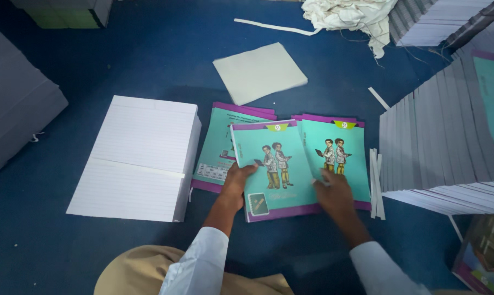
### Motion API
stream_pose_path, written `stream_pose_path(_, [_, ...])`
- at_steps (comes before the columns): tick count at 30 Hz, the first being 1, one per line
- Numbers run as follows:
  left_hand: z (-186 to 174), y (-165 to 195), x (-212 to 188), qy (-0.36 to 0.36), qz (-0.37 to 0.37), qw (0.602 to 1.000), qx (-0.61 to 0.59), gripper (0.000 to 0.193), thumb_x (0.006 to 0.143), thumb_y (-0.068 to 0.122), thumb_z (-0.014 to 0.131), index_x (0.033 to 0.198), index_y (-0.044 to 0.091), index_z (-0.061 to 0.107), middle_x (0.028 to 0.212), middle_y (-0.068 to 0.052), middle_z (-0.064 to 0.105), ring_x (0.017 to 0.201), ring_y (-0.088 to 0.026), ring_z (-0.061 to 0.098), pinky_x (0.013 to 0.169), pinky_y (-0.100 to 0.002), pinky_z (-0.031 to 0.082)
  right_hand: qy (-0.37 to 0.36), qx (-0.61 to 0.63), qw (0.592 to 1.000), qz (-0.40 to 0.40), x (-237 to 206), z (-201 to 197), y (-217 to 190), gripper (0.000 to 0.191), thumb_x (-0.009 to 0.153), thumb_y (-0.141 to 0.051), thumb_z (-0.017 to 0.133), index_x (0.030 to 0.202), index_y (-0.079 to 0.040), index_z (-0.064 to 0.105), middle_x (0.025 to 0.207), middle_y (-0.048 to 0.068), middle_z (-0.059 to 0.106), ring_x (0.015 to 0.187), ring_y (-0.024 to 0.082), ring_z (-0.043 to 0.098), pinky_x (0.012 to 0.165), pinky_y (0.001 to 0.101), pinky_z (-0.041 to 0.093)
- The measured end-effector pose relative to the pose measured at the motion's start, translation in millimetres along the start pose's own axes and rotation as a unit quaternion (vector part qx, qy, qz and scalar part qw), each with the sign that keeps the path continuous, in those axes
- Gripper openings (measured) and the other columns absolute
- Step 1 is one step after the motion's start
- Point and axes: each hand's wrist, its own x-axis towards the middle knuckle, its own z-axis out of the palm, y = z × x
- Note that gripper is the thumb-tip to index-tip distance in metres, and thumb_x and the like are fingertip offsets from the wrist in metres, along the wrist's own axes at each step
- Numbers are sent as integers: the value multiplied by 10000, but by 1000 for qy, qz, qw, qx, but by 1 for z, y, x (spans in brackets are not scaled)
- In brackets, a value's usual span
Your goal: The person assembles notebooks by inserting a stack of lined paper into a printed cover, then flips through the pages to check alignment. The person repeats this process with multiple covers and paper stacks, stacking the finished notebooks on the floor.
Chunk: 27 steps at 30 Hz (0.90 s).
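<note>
My left hand (237, 180) grips the left edge of a teal exercise-book cover (274, 169) with a purple border and two drawn figures. My right hand (334, 195) rests on its right edge, where it overlaps a second matching cover pile (342, 155). A third cover pile (222, 147), showing its back face, lies under the held cover at the left. All lie on a blue floor (149, 65).
A thick stack of ruled white paper (140, 155) sits to the left. A cream sheet pile (259, 72) lies further back. Tall fanned stacks of books (443, 142) fill the right side. White cloth (350, 13) and paper strips (376, 183) lie about. Grey stacks (18, 104) stand at far left.
</note>
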Motion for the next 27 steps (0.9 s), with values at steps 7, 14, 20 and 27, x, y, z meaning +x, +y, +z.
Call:
stream_pose_path(7, [6, -3, 5, 12, -15, 999, -35, 474, 876, 100, 629, 1335, 16, 544, 1178, -180, 658, 1073, -331, 686, 908, -482, 596, -68, 194, 923, 324, -31, -27, -29, 899, 838, -599, 688, 1432, 44, 486, 1330, 273, 591, 1230, 399, 616, 1036, 550, 511])
stream_pose_path(14, [11, -7, 10, -20, -22, 993, -118, 419, 926, 65, 583, 1325, -45, 521, 1183, -225, 646, 1064, -368, 686, 927, -519, 594, -114, 459, 784, 401, -48, -38, -60, 1107, 817, -750, 518, 1574, 1, 221, 1495, 339, 385, 1386, 522, 440, 1115, 661, 418])
stream_pose_path(20, [17, -14, 13, -38, -33, 985, -166, 420, 921, 78, 582, 1323, -24, 521, 1191, -220, 645, 1068, -370, 683, 941, -532, 585, -62, 636, 599, 483, -62, -46, -81, 1242, 812, -903, 343, 1585, 53, 162, 1551, 345, 334, 1455, 506, 359, 1175, 676, 270])
stream_pose_path(27, [30, -18, 3, 12, -37, 979, -198, 442, 911, 90, 615, 1331, -9, 522, 1183, -211, 665, 1064, -368, 691, 937, -534, 582, -97, 702, 593, 382, -75, -46, -102, 1270, 732, -945, 273, 1516, 53, 325, 1442, 282, 506, 1357, 427, 510, 1117, 662, 352])
